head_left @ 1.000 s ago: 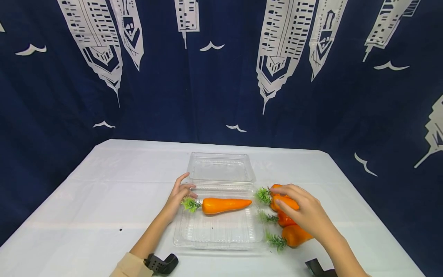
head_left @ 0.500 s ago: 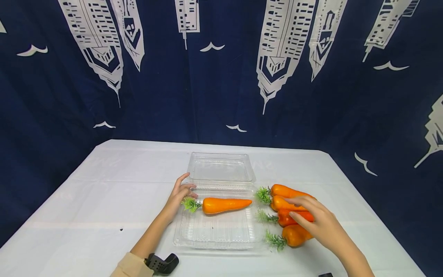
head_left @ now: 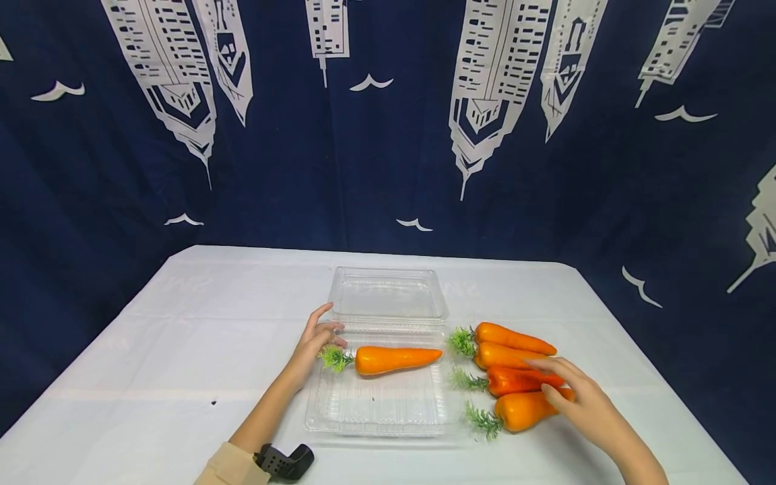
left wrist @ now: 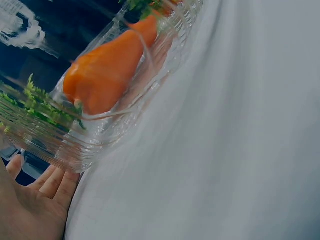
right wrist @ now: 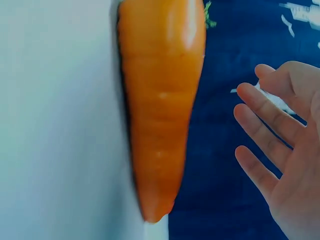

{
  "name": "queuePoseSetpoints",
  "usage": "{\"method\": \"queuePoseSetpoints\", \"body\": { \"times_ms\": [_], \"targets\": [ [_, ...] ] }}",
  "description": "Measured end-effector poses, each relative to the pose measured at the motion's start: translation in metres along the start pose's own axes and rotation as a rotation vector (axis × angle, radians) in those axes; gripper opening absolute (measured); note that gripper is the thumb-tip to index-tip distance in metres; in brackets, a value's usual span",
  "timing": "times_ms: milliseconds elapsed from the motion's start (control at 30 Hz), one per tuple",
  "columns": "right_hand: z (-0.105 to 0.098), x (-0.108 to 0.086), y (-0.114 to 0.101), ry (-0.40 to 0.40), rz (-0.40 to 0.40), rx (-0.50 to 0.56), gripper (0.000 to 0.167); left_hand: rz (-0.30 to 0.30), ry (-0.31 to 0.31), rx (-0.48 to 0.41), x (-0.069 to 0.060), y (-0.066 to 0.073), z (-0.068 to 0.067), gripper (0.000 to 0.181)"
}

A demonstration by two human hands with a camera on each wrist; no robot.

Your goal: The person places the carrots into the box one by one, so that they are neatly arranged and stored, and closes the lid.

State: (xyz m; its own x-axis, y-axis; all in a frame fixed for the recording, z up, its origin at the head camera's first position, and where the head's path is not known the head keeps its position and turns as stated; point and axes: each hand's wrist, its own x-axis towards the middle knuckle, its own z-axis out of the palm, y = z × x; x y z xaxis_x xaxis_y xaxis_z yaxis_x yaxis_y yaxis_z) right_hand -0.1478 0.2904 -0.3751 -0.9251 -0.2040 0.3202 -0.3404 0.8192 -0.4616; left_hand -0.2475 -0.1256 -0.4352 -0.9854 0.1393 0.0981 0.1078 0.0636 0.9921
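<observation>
An orange carrot [head_left: 394,360] with a green leafy top lies across the clear plastic container [head_left: 388,411]. At the container's left side rests my left hand [head_left: 310,350], fingers loosely spread and against the plastic wall [left wrist: 75,155] in the left wrist view. Several more carrots [head_left: 524,382] lie in a column to the container's right, leafy ends toward it. My right hand [head_left: 576,397] hovers over the tips of the nearer ones, holding nothing. In the right wrist view its spread fingers [right wrist: 260,122] stand apart from the closest carrot [right wrist: 160,100].
The container's clear lid [head_left: 388,293] lies folded back behind the base. Beneath everything is a white tablecloth [head_left: 182,350], with a small dark speck [head_left: 213,403] at left. A dark blue curtain [head_left: 388,155] with white buildings hangs behind.
My right hand has moved rightward and toward me, away from the leafy ends to the carrot tips, uncovering more of the farther carrots. My left hand and the carrot in the container have stayed put.
</observation>
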Motion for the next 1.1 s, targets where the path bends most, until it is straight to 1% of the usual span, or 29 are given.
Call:
{"method": "queuePoseSetpoints", "body": {
  "times_ms": [133, 200, 400, 600, 833, 967, 1100],
  "targets": [
    [0.000, -0.002, 0.012, -0.034, 0.056, 0.002, 0.043, -0.003, -0.005, -0.002, -0.001, 0.000, 0.001, 0.061],
    [0.000, -0.003, 0.018, -0.048, 0.070, 0.010, 0.044, -0.003, -0.006, -0.005, -0.001, 0.001, 0.001, 0.060],
    [0.004, -0.004, 0.030, -0.070, 0.082, 0.012, 0.040, -0.003, -0.006, -0.007, -0.001, 0.001, 0.001, 0.061],
    [0.008, -0.007, 0.038, -0.048, 0.075, -0.003, 0.038, -0.008, -0.001, -0.013, -0.002, 0.000, 0.002, 0.060],
    [0.008, -0.008, 0.042, -0.092, 0.100, -0.012, 0.038, -0.009, 0.000, -0.007, -0.003, 0.002, 0.001, 0.060],
    [0.008, -0.008, 0.043, -0.101, 0.089, -0.014, 0.036, -0.002, -0.006, -0.005, -0.002, 0.002, 0.000, 0.060],
    [0.008, -0.010, 0.046, -0.095, 0.038, 0.024, 0.036, -0.006, -0.007, -0.002, -0.001, 0.000, 0.000, 0.061]
  ]
}}
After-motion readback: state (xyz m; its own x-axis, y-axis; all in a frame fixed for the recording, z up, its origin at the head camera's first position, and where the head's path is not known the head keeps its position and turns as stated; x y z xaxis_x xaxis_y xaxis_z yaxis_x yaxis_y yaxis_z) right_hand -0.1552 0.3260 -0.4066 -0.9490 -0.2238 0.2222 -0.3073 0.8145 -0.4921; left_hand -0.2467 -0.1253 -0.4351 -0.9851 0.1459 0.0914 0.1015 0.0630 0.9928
